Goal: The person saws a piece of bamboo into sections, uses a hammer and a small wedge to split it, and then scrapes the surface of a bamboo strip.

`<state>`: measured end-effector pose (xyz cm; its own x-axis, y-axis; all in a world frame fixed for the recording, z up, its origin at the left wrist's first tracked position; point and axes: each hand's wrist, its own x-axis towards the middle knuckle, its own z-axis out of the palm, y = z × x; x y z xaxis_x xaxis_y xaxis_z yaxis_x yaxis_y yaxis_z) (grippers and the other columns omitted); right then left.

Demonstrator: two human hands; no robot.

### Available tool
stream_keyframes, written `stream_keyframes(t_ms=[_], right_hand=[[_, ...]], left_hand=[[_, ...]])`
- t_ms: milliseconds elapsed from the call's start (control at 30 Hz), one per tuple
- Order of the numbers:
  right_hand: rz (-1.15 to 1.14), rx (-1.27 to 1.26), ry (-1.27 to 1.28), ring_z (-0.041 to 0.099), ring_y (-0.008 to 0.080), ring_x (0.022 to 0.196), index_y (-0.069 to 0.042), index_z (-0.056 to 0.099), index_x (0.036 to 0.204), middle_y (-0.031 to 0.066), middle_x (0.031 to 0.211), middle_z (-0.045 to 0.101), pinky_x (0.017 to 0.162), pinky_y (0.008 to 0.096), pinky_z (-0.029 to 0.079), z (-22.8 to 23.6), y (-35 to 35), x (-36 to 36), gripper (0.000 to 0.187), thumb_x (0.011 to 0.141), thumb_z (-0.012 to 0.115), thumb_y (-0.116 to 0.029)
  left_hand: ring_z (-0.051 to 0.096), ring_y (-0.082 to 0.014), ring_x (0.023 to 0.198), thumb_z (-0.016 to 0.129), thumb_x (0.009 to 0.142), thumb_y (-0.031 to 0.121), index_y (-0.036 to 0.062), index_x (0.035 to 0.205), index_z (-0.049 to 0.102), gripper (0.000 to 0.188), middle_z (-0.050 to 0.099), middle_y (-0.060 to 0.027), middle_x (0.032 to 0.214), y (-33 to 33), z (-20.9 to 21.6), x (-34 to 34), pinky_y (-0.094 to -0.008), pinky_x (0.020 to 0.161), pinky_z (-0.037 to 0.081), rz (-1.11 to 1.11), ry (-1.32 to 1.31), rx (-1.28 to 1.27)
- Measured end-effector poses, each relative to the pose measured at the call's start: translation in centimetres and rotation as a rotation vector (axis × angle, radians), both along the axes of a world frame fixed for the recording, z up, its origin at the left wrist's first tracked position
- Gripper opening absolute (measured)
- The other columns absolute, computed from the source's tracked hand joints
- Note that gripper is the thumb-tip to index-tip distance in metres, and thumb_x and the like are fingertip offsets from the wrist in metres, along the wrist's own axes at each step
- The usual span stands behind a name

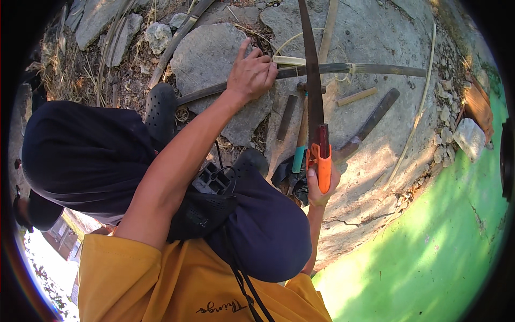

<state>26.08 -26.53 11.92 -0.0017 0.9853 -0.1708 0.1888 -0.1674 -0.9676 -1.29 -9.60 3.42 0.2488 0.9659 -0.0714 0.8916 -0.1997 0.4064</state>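
Note:
My right hand [322,185] is wrapped round the orange handle of a handsaw [312,70], whose long dark blade points away from me. The blade crosses over a long, slightly curved bamboo pole [386,69] lying across the stone; whether its teeth touch the pole I cannot tell. On the pole, left of the blade, my left hand [252,72] is closed with its index finger stretched forward. A pale split piece of bamboo [289,60] lies just beyond the pole, beside my left fingertips.
Near the saw lie a hammer [301,129] with a teal grip, a dark flat bar [287,118], a short wooden stick [357,96] and a long dark tool [375,118]. Flat rocks [212,53] stand at left. Green-painted ground [429,257] borders the stone, with a white rock [469,138].

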Motion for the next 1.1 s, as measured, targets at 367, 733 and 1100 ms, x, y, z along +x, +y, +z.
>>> stream_keyframes(t_ms=[367, 733, 1100], right_hand=[[0.096, -0.126, -0.021, 0.049, 0.0064, 0.061, 0.008, 0.066, 0.128, -0.0013, 0.071, 0.059, 0.061, 0.0225, 0.039, 0.4, -0.8, 0.2, 0.046, 0.085, 0.07, -0.009], [0.043, -0.11, -0.011, 0.052, 0.0119, 0.059, 0.006, 0.068, 0.121, 0.0044, 0.072, 0.062, 0.059, 0.0271, 0.044, 0.3, 3.0, -2.1, 0.037, 0.087, 0.068, -0.009], [0.149, 0.003, -0.114, 0.051, 0.012, 0.052, 0.004, 0.07, 0.115, 0.0051, 0.066, 0.057, 0.055, 0.0284, 0.042, -0.8, 4.1, -1.5, 0.035, 0.082, 0.068, -0.008]], left_hand=[[0.062, -0.0235, 0.101, 0.039, 0.107, 0.028, 0.0043, 0.089, 0.073, 0.045, 0.069, -0.0059, 0.091, -0.1, -0.1, 0.0, -0.0536, 0.127, 0.021, 0.005, -0.004, 0.033], [0.062, -0.0239, 0.102, 0.039, 0.107, 0.027, 0.0039, 0.088, 0.073, 0.045, 0.068, -0.0062, 0.089, 0.0, 0.2, 0.3, -0.0542, 0.127, 0.021, -0.023, 0.012, 0.012], [0.062, -0.0237, 0.104, 0.041, 0.106, 0.025, 0.0052, 0.089, 0.073, 0.042, 0.07, -0.006, 0.091, 0.2, 0.1, 0.2, -0.0539, 0.128, 0.019, 0.009, -0.024, 0.051]])
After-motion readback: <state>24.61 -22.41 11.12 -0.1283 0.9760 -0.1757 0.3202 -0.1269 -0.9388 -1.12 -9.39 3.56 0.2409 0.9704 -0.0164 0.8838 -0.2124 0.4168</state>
